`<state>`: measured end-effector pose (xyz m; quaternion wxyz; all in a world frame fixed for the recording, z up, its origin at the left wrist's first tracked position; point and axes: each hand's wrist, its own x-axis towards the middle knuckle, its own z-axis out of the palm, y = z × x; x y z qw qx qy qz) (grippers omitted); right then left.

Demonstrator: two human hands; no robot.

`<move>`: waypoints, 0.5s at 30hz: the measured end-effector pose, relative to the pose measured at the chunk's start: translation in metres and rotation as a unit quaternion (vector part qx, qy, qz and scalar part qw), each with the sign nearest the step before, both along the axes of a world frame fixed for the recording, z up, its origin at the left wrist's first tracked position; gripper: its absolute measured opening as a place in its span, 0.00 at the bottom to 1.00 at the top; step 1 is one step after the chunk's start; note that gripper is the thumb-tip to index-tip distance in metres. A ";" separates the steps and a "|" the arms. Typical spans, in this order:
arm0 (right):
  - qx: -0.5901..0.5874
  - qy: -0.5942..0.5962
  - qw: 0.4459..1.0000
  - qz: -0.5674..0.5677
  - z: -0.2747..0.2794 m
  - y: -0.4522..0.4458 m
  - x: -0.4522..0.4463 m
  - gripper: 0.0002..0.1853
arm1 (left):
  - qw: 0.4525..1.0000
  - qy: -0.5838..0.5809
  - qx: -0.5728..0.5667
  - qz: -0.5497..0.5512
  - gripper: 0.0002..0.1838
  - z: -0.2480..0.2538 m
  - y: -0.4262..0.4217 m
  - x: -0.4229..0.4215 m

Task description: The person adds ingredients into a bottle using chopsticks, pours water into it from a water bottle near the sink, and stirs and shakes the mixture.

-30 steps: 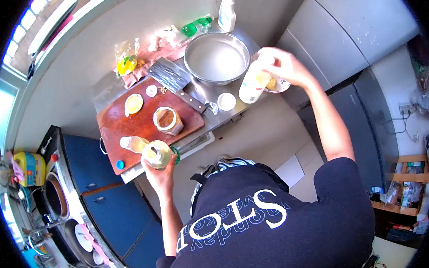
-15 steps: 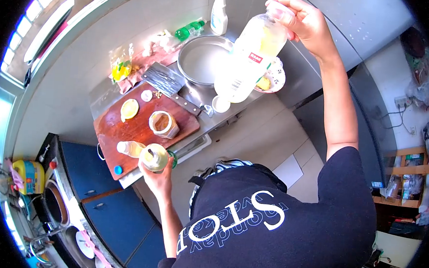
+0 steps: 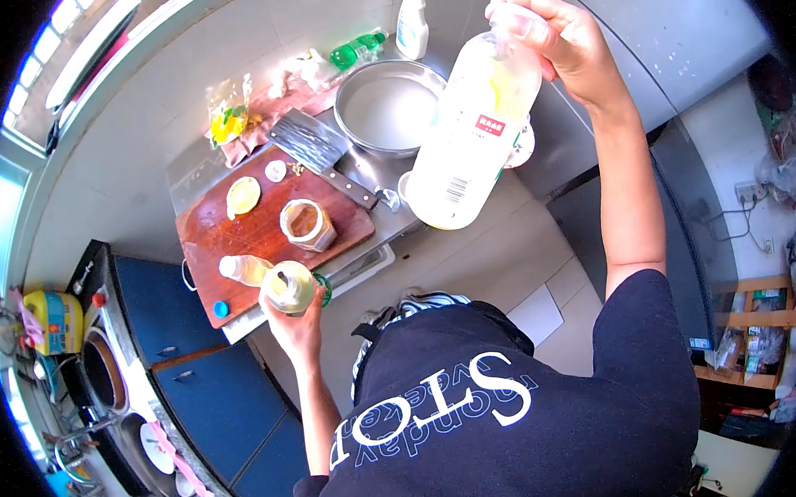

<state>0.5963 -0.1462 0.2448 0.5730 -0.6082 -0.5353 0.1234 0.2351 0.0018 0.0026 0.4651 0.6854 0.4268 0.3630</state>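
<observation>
My right hand (image 3: 562,46) is raised at the upper right, its fingers closed round the neck of a large translucent plastic bottle (image 3: 470,153) with a red label and pale yellow contents. The bottle hangs tilted, base toward me. Over the near edge of the cutting board (image 3: 202,238), my left hand (image 3: 297,329) grips a smaller bottle (image 3: 286,289) of pale yellow liquid, seen from above. A small bottle with a white cap (image 3: 246,269) is beside it, and something green (image 3: 324,290) shows at my fingers. An open jar (image 3: 307,226) with brown contents stands on the board.
On the board lie a lemon half (image 3: 243,195), a white cap (image 3: 276,170), a blue cap (image 3: 221,309) and a cleaver (image 3: 309,143) across its far edge. Beyond are a metal basin (image 3: 383,104), a green bottle (image 3: 356,52), a spray bottle (image 3: 412,24) and a partly hidden plate (image 3: 524,145).
The large bottle in my right hand has come slightly lower and nearer to me, now covering more of the plate. My left hand and its bottle have barely moved.
</observation>
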 end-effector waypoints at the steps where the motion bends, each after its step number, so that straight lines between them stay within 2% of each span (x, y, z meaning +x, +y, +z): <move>1: 0.000 0.000 1.000 -0.001 -0.001 0.000 0.001 0.27 | 1.000 -0.004 0.000 0.000 0.39 0.001 0.000 0.000; 4: 0.019 0.021 0.999 0.025 -0.001 0.000 0.002 0.29 | 1.000 -0.001 0.005 0.002 0.40 0.001 0.000 0.001; 7: -0.019 0.034 0.999 -0.017 0.002 0.000 -0.001 0.29 | 1.000 -0.006 0.001 -0.002 0.40 0.000 0.001 0.000; 15: -0.015 0.040 0.999 -0.008 -0.001 0.001 0.001 0.25 | 1.000 0.006 0.003 0.003 0.42 -0.005 0.002 -0.001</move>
